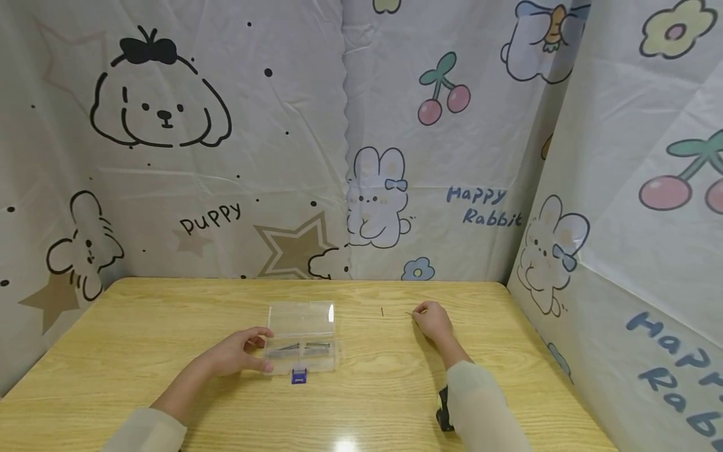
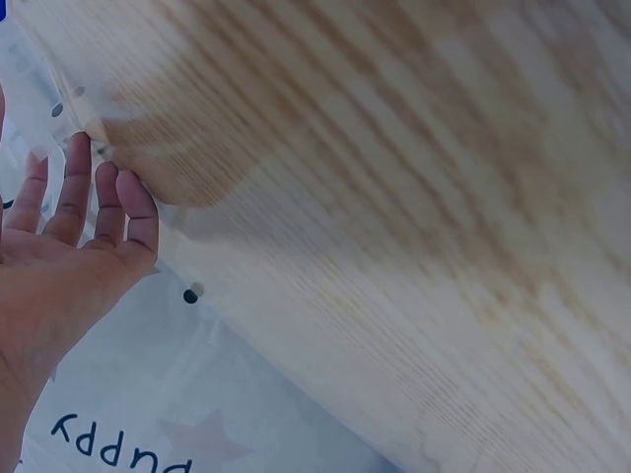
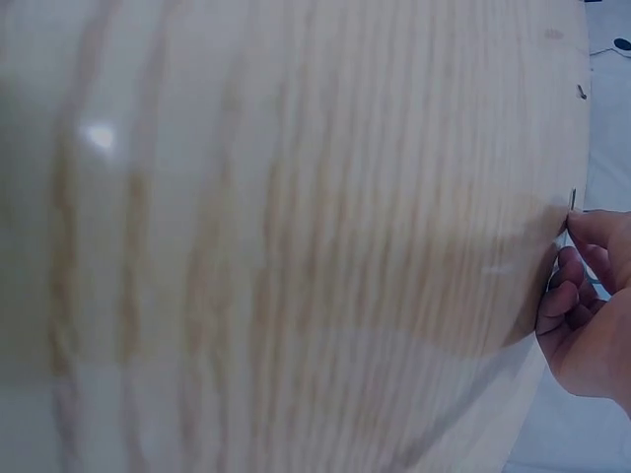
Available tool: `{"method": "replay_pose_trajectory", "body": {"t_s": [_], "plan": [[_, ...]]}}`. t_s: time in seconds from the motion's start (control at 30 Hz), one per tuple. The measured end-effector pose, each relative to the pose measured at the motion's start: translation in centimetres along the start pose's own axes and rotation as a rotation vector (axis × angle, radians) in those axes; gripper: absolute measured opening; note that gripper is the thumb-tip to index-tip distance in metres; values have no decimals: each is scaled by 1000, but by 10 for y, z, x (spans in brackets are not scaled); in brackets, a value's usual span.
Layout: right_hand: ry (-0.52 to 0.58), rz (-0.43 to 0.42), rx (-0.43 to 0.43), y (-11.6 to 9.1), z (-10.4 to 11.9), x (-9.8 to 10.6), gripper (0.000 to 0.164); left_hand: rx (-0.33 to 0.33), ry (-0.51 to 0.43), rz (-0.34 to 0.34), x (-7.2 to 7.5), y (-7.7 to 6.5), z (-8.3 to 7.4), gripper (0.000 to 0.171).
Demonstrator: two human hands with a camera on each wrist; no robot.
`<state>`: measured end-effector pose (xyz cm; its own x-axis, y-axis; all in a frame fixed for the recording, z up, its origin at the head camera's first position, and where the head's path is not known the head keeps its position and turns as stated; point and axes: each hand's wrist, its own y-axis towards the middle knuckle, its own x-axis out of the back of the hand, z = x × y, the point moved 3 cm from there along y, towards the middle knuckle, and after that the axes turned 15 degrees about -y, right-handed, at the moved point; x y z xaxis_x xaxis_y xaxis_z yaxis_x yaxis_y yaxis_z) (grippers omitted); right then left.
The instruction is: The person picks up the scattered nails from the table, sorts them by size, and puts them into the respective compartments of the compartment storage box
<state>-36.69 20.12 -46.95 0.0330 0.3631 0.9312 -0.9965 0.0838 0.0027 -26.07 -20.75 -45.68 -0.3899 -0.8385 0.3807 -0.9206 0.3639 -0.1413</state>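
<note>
A clear plastic box (image 1: 301,363) lies on the table with its lid (image 1: 301,319) laid back and a blue latch (image 1: 299,376) at the front. Several long metal nails (image 1: 317,344) are inside its two compartments. My left hand (image 1: 240,351) holds the box by its left side, thumb at the front corner and fingers near the hinge. Farther right, my right hand (image 1: 433,321) pinches a thin nail (image 3: 573,199) between thumb and fingertip, close over the table. Another nail (image 1: 381,311) lies on the wood between the box and this hand.
The wooden table (image 1: 226,307) reaches back to a printed cloth (image 1: 282,157), which also hangs along both sides. A black object (image 1: 444,409) shows beside the right sleeve (image 1: 486,402), partly hidden by it.
</note>
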Motion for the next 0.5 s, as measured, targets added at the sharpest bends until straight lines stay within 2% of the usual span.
{"method": "replay_pose_trajectory", "body": {"t_s": [0.5], "plan": [[76,-11,41,-8,-2,-1,16,33,2,-26,-1,-1,-3,68]]}}
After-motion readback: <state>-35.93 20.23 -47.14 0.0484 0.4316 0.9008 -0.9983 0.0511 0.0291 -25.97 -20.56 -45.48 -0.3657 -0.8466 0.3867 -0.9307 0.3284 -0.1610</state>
